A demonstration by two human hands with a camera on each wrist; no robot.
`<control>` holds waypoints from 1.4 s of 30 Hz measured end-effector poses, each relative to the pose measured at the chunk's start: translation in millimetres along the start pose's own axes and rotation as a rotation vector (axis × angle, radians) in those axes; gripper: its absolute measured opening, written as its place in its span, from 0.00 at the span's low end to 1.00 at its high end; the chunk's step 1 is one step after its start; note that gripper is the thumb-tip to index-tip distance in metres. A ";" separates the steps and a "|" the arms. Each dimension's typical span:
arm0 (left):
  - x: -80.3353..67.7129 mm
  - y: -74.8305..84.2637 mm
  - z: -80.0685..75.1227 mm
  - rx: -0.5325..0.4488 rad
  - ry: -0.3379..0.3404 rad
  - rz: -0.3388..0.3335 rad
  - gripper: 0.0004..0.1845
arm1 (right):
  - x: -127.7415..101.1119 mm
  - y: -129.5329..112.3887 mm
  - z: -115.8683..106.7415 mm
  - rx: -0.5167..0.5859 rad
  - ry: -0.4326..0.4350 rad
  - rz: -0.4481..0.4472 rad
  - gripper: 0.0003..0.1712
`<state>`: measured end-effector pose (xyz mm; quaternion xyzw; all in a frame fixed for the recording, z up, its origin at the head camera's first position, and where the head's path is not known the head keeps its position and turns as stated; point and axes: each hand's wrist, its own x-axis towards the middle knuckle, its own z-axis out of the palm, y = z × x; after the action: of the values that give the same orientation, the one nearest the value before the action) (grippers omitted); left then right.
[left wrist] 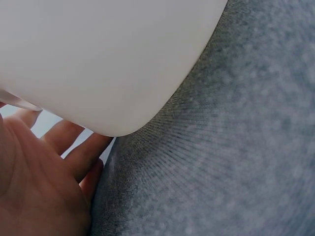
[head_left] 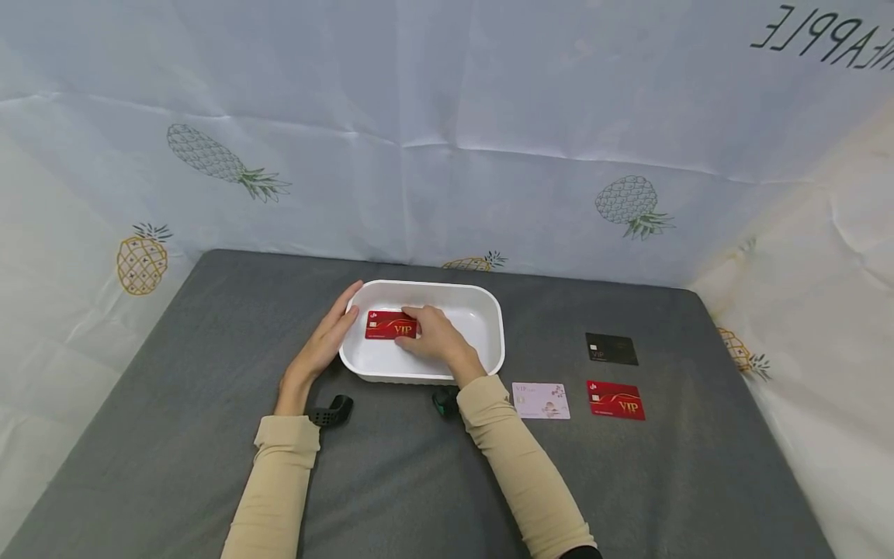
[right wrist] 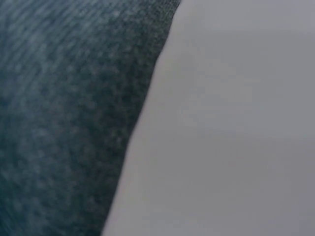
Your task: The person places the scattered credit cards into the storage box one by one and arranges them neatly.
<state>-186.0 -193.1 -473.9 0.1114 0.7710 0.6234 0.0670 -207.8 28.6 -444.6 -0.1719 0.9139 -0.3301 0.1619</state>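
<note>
Red card (head_left: 380, 326) sits left-of-middle in the white tray (head_left: 391, 363), right grip (head_left: 436, 338) pinching its right end; left grip (head_left: 323, 340), fingers straight, touches the rim. I'm guessing it's being placed, so next I'd release gently.

"vip" reads on the left red card (head_left: 386, 325), right red card (head_left: 616, 400), black card (head_left: 611, 349) and pink card (head_left: 541, 401); mirrored "eapple" on the backdrop (head_left: 447, 101).

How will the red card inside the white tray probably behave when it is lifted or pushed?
The red card looks flat with straight edges, so probably rather stiff. It seems thin, so likely light. The white tray has a glossy floor, so the card may slide when pushed.
</note>
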 end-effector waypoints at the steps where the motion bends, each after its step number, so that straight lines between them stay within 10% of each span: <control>1: -0.2 -0.2 0.2 -0.001 0.000 0.000 0.31 | -0.1 0.2 0.5 0.000 0.001 0.000 0.35; 19: -1.9 -1.7 1.8 0.004 0.001 -0.015 0.31 | -10.3 1.1 -6.4 -0.049 0.013 -0.053 0.35; 42: 0.3 0.7 -0.6 0.000 0.011 -0.018 0.31 | -64.7 -0.7 -39.3 0.166 0.156 -0.247 0.30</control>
<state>-186.4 -193.5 -473.1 0.1010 0.7723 0.6235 0.0681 -166.3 76.8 -403.7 -0.2430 0.8652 -0.4342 0.0624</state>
